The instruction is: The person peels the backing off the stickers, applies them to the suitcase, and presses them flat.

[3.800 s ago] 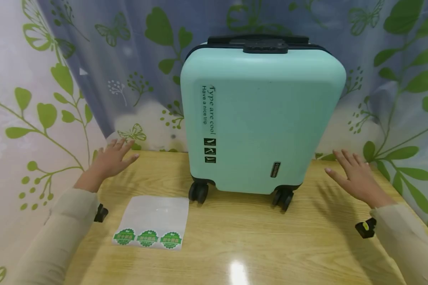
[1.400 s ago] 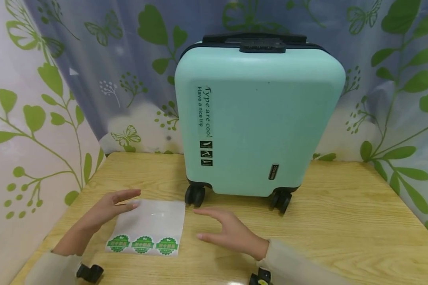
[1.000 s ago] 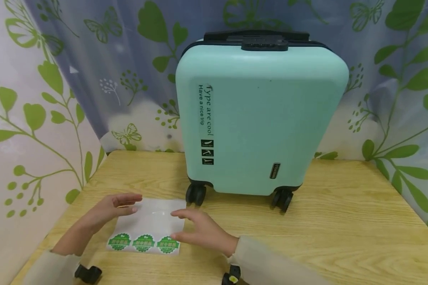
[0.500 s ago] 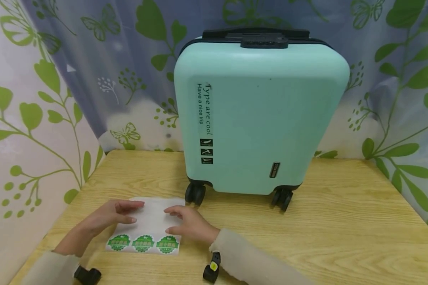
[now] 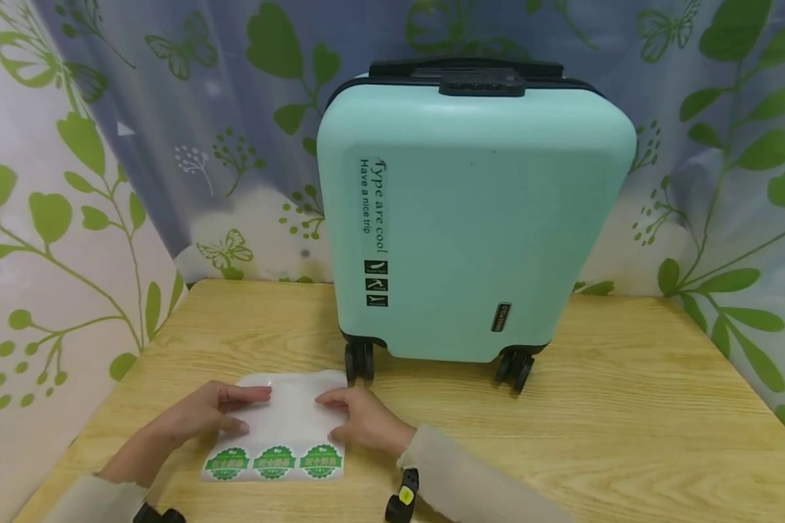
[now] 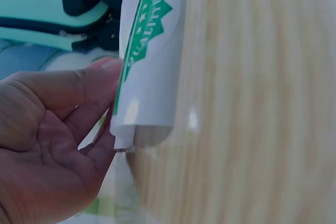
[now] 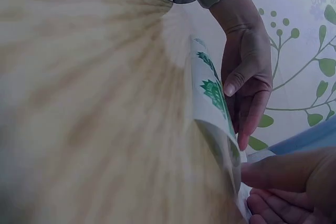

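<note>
Sheet (image 5: 291, 415): on the table (image 5: 595, 421), bowed, before the suitcase (image 5: 471, 240); green stickers (image 5: 274, 462) line its near edge.
Left hand (image 5: 199, 414): pinches one side edge, thumb uppermost.
Right hand (image 5: 368, 421): pinches the opposite edge.
Handling: light, even tension should avoid creases; fingers best clear of stickers.

Indoor curtained corner, exact kind unclear, leaf-print curtains (image 5: 248, 152) behind wood-grain table (image 5: 602, 414)
</note>
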Tool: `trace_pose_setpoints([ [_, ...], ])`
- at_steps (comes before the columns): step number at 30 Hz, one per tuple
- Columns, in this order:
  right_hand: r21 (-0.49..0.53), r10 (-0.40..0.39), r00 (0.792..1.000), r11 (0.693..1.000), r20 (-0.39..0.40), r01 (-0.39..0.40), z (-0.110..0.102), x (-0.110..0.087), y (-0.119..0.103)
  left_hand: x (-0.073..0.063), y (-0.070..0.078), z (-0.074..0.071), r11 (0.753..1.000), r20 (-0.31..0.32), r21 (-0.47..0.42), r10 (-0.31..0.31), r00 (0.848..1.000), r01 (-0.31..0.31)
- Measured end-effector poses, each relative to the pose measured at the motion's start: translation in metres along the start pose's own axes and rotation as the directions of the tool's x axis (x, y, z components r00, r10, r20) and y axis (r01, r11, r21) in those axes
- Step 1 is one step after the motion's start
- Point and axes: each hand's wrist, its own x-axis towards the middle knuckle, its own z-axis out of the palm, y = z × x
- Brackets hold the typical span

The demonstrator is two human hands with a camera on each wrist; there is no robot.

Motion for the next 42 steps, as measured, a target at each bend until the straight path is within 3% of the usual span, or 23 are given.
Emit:
trace_pose_setpoints([
  [6, -0.006, -0.001, 1.000, 1.000, 0.026, 0.001, -0.009, -0.017, 0.004, 0.004, 0.006, 0.016, 0.999, 0.014, 0.017, 0.037, 0.999, -0.037],
  [16, 0.015, -0.075, 0.997, 0.997, 0.035, 0.075, -0.034, -0.052, 0.020, 0.017, 0.024, 0.056, 0.996, -0.029, 0.085, 0.018, 0.999, -0.016],
  [23, -0.076, -0.098, 0.994, 0.992, 0.044, 0.102, -0.052, -0.072, 0.034, 0.027, 0.036, 0.079, 0.997, -0.015, 0.060, 0.055, 0.998, -0.054],
  [28, -0.079, -0.096, 0.994, 0.992, 0.043, 0.100, -0.061, -0.087, 0.044, 0.032, 0.045, 0.095, 0.995, -0.018, 0.056, 0.085, 0.996, -0.084],
  [36, -0.058, -0.090, 0.995, 0.994, 0.043, 0.093, -0.083, -0.106, 0.060, 0.050, 0.059, 0.120, 0.995, -0.061, 0.091, 0.053, 0.997, -0.048],
  [42, -0.030, -0.046, 0.998, 0.998, 0.042, 0.047, -0.099, -0.119, 0.073, 0.063, 0.066, 0.137, 0.988, -0.039, 0.104, 0.123, 0.992, -0.118],
])
